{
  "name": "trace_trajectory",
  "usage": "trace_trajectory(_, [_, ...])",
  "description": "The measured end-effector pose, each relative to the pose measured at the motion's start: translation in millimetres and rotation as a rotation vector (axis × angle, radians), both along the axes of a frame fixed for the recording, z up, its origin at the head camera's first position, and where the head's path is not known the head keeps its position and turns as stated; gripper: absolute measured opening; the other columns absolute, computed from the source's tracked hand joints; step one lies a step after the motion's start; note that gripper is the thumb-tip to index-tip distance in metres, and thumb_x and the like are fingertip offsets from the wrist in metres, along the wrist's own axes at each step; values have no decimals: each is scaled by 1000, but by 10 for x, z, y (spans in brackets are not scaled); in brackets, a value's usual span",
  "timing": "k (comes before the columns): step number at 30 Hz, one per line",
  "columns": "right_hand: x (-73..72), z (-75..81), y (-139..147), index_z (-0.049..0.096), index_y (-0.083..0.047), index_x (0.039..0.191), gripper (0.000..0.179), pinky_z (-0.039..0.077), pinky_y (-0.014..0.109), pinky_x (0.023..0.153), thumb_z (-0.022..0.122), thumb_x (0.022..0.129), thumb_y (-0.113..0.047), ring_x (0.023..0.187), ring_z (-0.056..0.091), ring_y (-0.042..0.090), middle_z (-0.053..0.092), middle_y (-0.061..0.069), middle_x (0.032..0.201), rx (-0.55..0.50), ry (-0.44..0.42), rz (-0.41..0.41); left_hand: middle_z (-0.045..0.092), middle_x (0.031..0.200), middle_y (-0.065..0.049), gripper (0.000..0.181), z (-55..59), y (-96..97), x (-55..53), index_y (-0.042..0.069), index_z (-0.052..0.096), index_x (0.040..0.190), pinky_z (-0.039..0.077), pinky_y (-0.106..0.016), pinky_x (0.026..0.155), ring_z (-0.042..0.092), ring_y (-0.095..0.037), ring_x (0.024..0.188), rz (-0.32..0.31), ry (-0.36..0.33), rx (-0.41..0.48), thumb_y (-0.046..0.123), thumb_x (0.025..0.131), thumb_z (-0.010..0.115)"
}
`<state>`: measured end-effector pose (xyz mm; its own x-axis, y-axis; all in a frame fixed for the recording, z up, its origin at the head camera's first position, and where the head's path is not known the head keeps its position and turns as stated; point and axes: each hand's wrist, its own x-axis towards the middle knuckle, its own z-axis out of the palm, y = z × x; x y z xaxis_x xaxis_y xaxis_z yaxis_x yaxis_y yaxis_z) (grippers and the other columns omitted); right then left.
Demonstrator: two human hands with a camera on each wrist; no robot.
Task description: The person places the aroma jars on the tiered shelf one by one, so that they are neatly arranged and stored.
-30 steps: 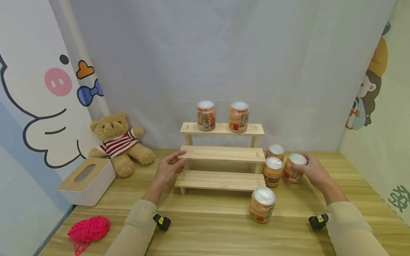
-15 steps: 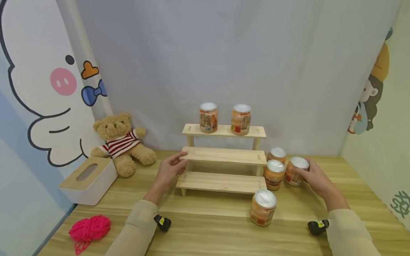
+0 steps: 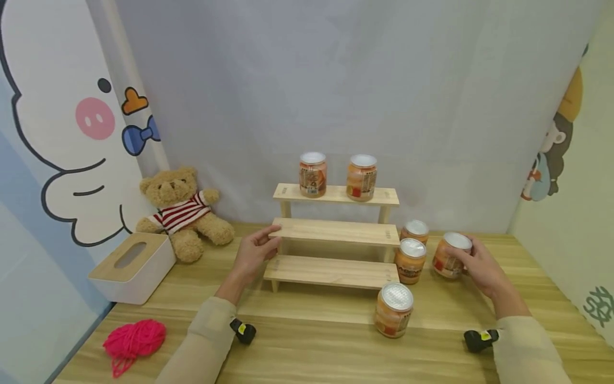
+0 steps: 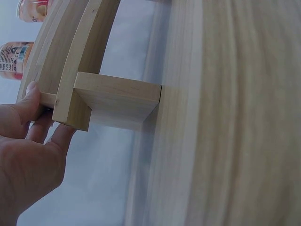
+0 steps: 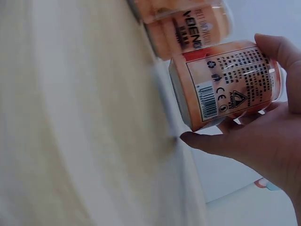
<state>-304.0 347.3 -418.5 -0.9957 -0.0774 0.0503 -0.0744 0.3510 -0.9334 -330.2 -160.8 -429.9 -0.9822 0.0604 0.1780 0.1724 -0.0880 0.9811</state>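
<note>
"What can you read over your link?"

"In my right wrist view, the nearest orange cylindrical jar with a silvery lid [image 5: 225, 82] shows a barcode [image 5: 207, 99], a CE mark [image 5: 221, 95], a recycling sign [image 5: 211, 64] and a warning triangle [image 5: 238, 99]; its smallest print blurs."

"And the matching orange jar [image 5: 186, 35] beside it?"

"I make out BEN in bold, and MEET, smaller, nearer the lid."

"The dark green characters [image 3: 599, 306] on the pale green wall [image 3: 571, 224]?"

"I can't read those."

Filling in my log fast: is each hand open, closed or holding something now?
Left hand: holding the wooden stand at its left end.
Right hand: holding an orange jar.
</note>
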Motion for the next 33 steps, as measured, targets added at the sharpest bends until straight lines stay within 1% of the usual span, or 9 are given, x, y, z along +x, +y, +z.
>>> trace_trajectory(5, [49, 196, 29, 18, -2, 152, 67, 36, 64, 100, 54, 105, -35, 123, 40, 24, 32, 18, 143, -37, 40, 2, 66, 86, 2, 42, 12, -10, 1, 1, 60, 137, 53, -36, 80, 58, -14, 77, 7, -2, -16, 8, 96, 68])
trace_trajectory(12, [170, 511, -112, 30, -13, 149, 55, 39, 61, 96, 55, 105, -33, 111, 46, 9, 44, -2, 128, -33, 116, 20, 65, 83, 2, 42, -16, -36, -2, 0, 59, 137, 48, -33, 73, 47, -13, 68, -9, 5, 3, 8, 97, 67])
trace_trajectory(15, [207, 604, -214, 34, -16, 144, 49, 29, 73, 100, 58, 104, -31, 111, 46, 9, 44, -2, 126, -91, 97, 33, 64, 81, 2, 42, -25, -35, -1, -1, 59, 137, 46, -32, 70, 43, -14, 66, -12, 9, 12, 6, 97, 67])
trace_trajectory(17, [228, 653, -278, 37, -17, 140, 44, 26, 75, 100, 59, 103, -28, 111, 47, 10, 46, -2, 125, -119, 93, 45, 63, 79, 2, 41, -25, -32, -2, -2, 59, 137, 44, -32, 69, 40, -15, 64, -15, 16, 15, 6, 97, 67])
trace_trajectory(20, [255, 711, -378, 39, -19, 137, 40, 32, 67, 99, 59, 103, -25, 111, 48, 9, 48, -6, 123, -127, 108, 64, 59, 76, 1, 41, -23, -25, -7, -2, 59, 136, 40, -33, 66, 34, -17, 61, -20, 24, 18, 6, 97, 67])
trace_trajectory(23, [274, 743, -491, 40, -13, 138, 40, 40, 44, 98, 59, 104, -22, 111, 49, 10, 51, -7, 122, -102, 144, 84, 57, 73, 1, 41, -16, -22, -4, -2, 59, 137, 38, -33, 65, 33, -16, 59, -26, 28, 16, 7, 97, 67])
trace_trajectory(26, [282, 762, -622, 38, -4, 140, 45, 44, 25, 90, 59, 103, -20, 112, 50, 10, 53, -4, 122, -74, 172, 108, 55, 70, 2, 41, -12, -20, -3, -2, 58, 138, 37, -33, 64, 31, -14, 57, -35, 31, 14, 6, 98, 65])
trace_trajectory(29, [275, 794, -759, 37, 3, 142, 52, 44, 22, 89, 61, 102, -19, 112, 51, 12, 52, 2, 124, -60, 179, 139, 55, 70, 2, 41, -13, -14, -6, -3, 58, 137, 36, -33, 64, 30, -12, 55, -37, 35, 18, 4, 98, 64])
trace_trajectory(33, [260, 875, -919, 40, 4, 142, 57, 46, 28, 90, 66, 99, -22, 111, 53, 17, 52, 11, 126, -10, 156, 176, 56, 72, -1, 40, -13, 0, -1, -3, 59, 136, 36, -33, 63, 30, -13, 55, -26, 32, 25, 3, 98, 64])
